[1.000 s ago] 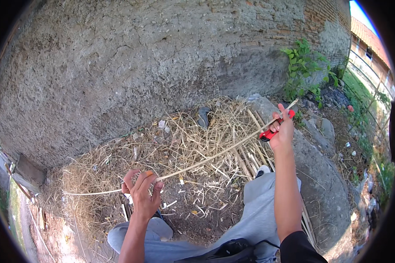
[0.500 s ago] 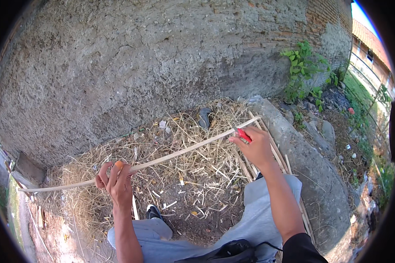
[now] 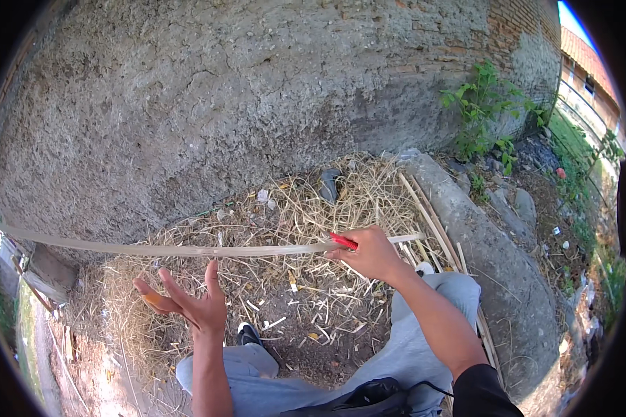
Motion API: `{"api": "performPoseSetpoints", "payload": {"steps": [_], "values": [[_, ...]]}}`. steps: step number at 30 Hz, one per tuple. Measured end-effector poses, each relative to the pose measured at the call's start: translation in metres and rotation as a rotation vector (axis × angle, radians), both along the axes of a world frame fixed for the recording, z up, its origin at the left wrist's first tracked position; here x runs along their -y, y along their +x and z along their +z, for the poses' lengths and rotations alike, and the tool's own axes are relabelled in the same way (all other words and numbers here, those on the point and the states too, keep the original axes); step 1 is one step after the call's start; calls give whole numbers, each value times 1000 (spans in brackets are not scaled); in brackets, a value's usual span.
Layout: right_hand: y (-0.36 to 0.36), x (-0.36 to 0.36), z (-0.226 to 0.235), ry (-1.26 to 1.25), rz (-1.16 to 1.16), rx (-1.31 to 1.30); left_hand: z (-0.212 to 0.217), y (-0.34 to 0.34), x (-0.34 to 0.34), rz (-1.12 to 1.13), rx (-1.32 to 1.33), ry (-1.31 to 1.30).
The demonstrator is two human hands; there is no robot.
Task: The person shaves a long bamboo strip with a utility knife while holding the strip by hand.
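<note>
A long pale bamboo strip (image 3: 188,251) stretches across in front of me, rising to the far left, with its short right end beyond my right hand. My right hand (image 3: 368,254) is closed around the strip and also holds a small knife with a red handle (image 3: 343,241); its blade is not clearly visible now. My left hand (image 3: 191,302) is open below the strip, fingers spread and pointing up. One fingertip is close to the strip's lower edge; whether it touches I cannot tell. An orange wrap or mark shows on one left finger.
Straw and shavings (image 3: 285,215) litter the ground before a rough plastered wall (image 3: 243,90). More pale strips (image 3: 435,222) lean beside a concrete ledge (image 3: 480,257) at right. A dark shoe (image 3: 249,335) shows below. A leafy plant (image 3: 476,115) grows by the wall.
My left hand has let go of the strip and spread its fingers. My right hand has moved left and down and now grips the strip, whose left end has swung up.
</note>
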State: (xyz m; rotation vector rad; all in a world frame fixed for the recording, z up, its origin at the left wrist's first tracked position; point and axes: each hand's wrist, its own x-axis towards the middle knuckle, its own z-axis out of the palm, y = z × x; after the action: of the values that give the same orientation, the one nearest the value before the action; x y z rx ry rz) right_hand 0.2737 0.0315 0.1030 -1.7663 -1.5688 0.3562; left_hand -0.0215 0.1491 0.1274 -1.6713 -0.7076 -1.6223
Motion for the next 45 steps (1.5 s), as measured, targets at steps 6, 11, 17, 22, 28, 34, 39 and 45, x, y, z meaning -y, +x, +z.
{"api": "performPoseSetpoints", "payload": {"steps": [6,11,17,22,28,34,39,45], "values": [[-9,-5,11,55,-157,-653,-33,26,28,-647,-66,-1210],[-14,-12,8,101,-116,-1072,-58,62,53,-1122,127,-1569],[-8,-21,8,429,-387,-1035,-54,68,59,-1336,282,-1568],[-18,-31,3,483,-480,-851,-54,65,58,-1208,217,-1593],[-25,-32,1,490,-362,-897,-52,66,56,-1335,228,-1740],[-22,-27,10,459,-414,-889,-54,68,50,-1644,632,-1925],[-25,-26,12,469,-418,-856,-58,66,46,-1673,668,-1985],[-29,-27,8,492,-411,-832,-64,66,44,-1633,711,-2008]]}}
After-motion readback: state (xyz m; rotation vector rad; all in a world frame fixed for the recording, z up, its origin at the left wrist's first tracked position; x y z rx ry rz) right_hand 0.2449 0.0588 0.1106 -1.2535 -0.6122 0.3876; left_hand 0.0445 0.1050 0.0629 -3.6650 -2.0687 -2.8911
